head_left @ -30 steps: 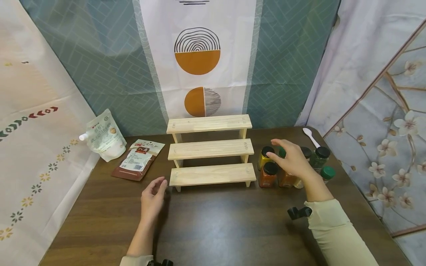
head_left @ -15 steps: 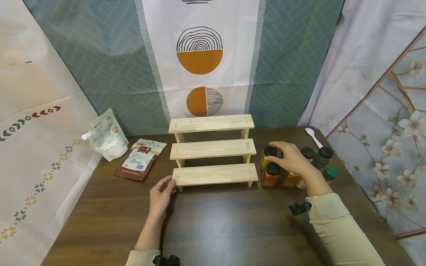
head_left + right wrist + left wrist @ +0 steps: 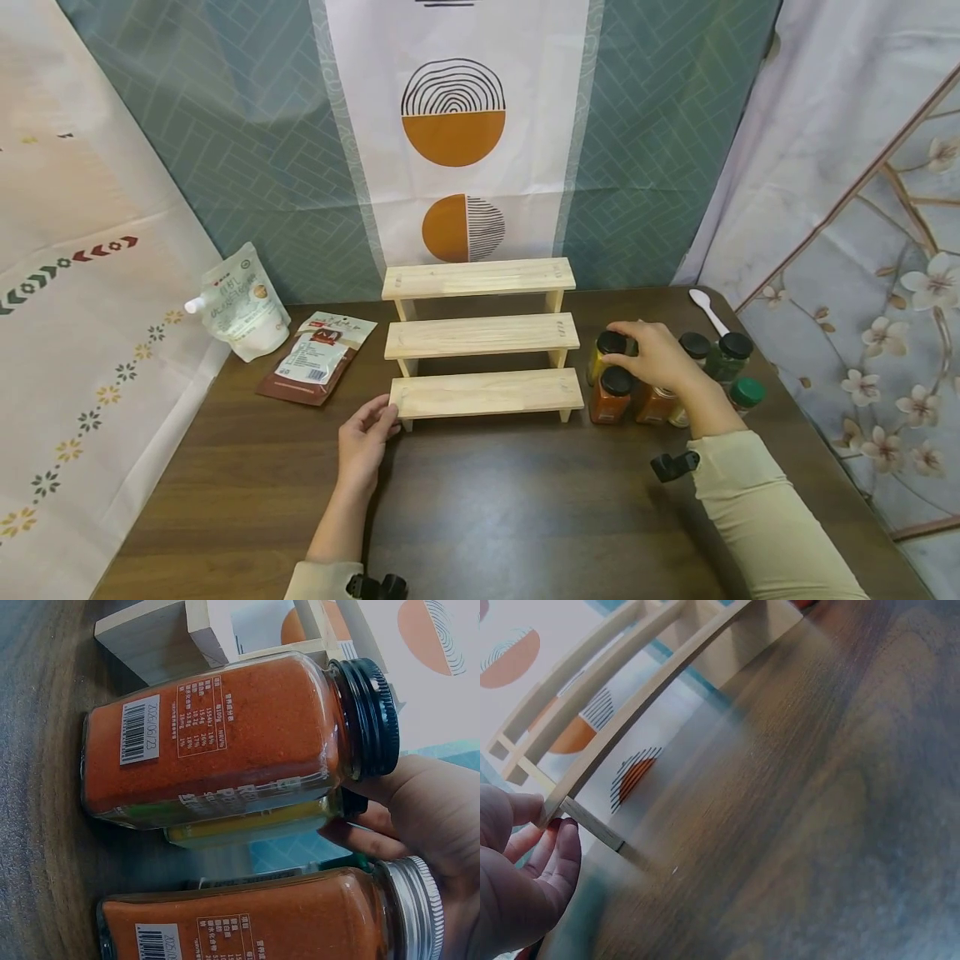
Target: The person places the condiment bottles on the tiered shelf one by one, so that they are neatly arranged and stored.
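My left hand [image 3: 363,446] pinches the left end of the lowest tier of a three-tier wooden shelf rack [image 3: 486,393]. In the left wrist view, the thumb is on top of the board's corner [image 3: 592,761] and the fingers are beneath it. My right hand [image 3: 660,360] pinches the black lid of a yellow spice jar [image 3: 255,829], thumb and finger on opposite sides. In front of that jar stands a black-lidded jar of orange-red powder [image 3: 217,746], partly hiding it. A silver-lidded jar of orange powder [image 3: 255,919] is beside them, below the palm.
Other spice jars crowd under and beyond the right hand, including a green-lidded jar [image 3: 746,393] and a black-lidded jar [image 3: 731,354]. A white spoon [image 3: 707,310] lies behind. At left are a brown-and-white packet [image 3: 318,358] and a spouted pouch [image 3: 243,304].
My left hand has moved right to the rack's lower left end and taken hold of it. My right hand has lowered onto the yellow jar's lid and gripped it.
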{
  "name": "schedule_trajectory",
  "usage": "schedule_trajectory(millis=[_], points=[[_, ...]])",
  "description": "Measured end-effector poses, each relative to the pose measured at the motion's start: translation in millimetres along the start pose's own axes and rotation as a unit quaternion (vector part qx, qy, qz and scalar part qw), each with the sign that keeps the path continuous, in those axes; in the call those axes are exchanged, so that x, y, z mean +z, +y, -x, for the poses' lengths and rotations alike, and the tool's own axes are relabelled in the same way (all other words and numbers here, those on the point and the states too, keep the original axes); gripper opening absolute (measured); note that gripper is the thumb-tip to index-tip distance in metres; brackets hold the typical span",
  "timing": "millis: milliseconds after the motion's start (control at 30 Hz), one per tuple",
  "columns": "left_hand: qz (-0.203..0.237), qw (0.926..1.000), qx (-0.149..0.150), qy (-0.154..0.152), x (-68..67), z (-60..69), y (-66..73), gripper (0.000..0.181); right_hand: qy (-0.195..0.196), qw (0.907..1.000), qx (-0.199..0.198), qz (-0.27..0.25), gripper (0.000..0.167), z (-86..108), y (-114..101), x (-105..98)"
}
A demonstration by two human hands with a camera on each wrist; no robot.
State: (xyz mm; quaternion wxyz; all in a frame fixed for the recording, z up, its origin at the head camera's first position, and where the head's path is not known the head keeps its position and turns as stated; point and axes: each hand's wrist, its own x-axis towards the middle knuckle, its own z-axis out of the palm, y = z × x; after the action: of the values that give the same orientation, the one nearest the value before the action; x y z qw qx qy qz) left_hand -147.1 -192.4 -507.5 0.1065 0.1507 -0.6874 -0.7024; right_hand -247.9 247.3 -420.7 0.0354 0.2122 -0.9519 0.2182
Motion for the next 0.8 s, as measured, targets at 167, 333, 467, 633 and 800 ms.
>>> schedule_trajectory(millis=[167,333,467,633,800], points=[[0.005,1.0000,-0.006,0.000,-0.1,0.3,-0.4,0.030,0.012,0.9999,-0.004,0.000,0.054,0.7,2,1],[0.005,0.9999,-0.012,-0.002,-0.2,-0.1,0.7,0.031,0.035,0.9992,-0.007,-0.017,0.055,1.0,2,0],[0.008,0.9999,-0.010,0.000,0.3,-0.8,-1.0,0.031,0.053,0.9981,-0.009,-0.030,0.055,-0.2,-2,-5],[0.010,0.9999,-0.004,0.000,0.8,-0.6,-2.6,0.032,0.073,0.9967,-0.015,-0.033,0.055,-1.8,-10,-13],[-0.005,1.0000,-0.004,-0.005,0.9,-1.3,-0.6,0.032,0.095,0.9947,-0.023,-0.031,0.055,-4.7,-15,-24]])
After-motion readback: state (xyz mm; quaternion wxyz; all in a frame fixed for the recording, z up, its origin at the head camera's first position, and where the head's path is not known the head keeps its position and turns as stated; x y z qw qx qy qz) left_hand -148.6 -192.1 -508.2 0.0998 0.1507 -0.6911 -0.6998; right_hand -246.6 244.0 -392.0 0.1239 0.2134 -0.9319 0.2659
